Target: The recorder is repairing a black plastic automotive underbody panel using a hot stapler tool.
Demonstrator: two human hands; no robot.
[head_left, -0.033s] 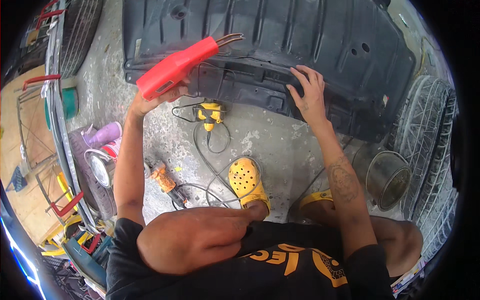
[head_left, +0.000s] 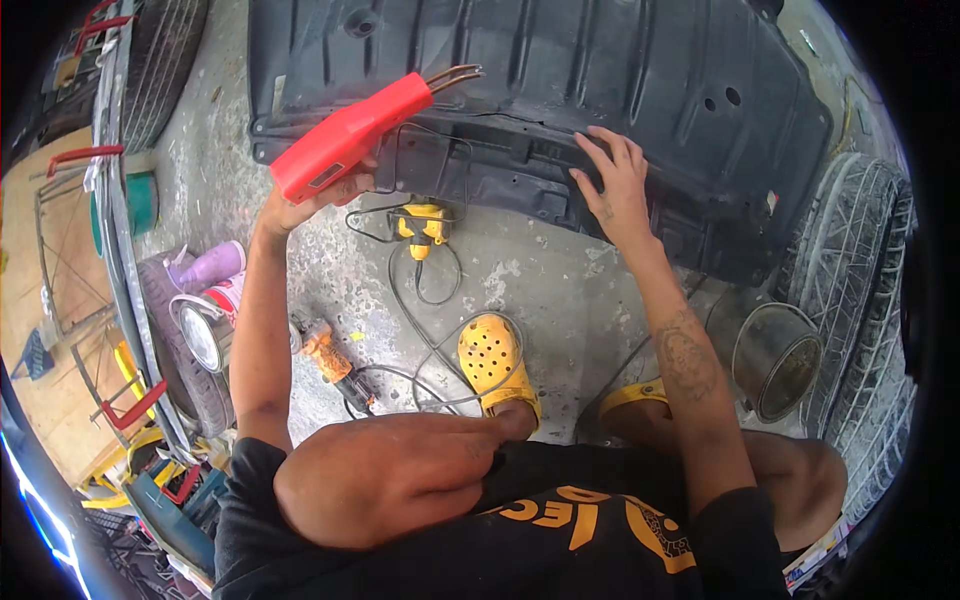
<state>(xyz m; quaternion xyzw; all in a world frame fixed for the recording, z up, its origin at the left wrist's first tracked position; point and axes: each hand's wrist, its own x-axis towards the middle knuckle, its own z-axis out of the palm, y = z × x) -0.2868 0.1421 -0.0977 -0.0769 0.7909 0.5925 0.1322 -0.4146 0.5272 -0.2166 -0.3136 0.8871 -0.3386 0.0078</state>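
In the head view, the left hand [head_left: 316,204] grips a red tool [head_left: 345,140] by its handle end, the two metal prongs [head_left: 455,78] pointing up to the right, over a black panel [head_left: 560,90] and apparently clear of it. The panel lies on the floor [head_left: 540,275] in front of the person. The right hand [head_left: 622,192] is spread rather than closed and seems to rest on the panel's near part, just right of a thin dark crack [head_left: 525,120]. The step in hand looks like steadying the panel with one hand while the other holds the tool; to do it well, the right fingers should press firmly yet stay well out of the prongs' path (they could be hot, though nothing visible proves it), and the cord [head_left: 418,270] by the yellow power box [head_left: 425,222] should have slack. As for containers, a can [head_left: 203,340] lies tipped near the left forearm, beside a purple bottle [head_left: 215,268]; a metal can [head_left: 780,362] sits right of the other forearm, and a green tub [head_left: 142,212] is partly hidden at far left. What any of them contains cannot be told.
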